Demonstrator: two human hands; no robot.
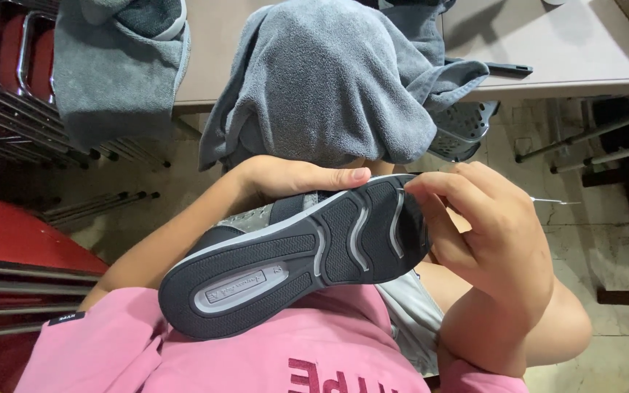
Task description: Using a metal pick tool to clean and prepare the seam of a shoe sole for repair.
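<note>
Head view: dark grooved shoe (296, 258) sole-up; left hand (285, 178) grip holds it; right hand (475, 225) pinches needle (555, 201).

Shoe (293, 255): you hold it sole-up across your lap, heel toward your left, toe toward your right.
Sole: dark grey rubber, fine ribbed tread, pale grey curved grooves near the toe, a light grey oval inset at the heel.
Upper: grey with a black band, mostly hidden under the sole.
Needle (555, 201): thin, silver, level, pinched at the toe edge, pointing right.
</note>
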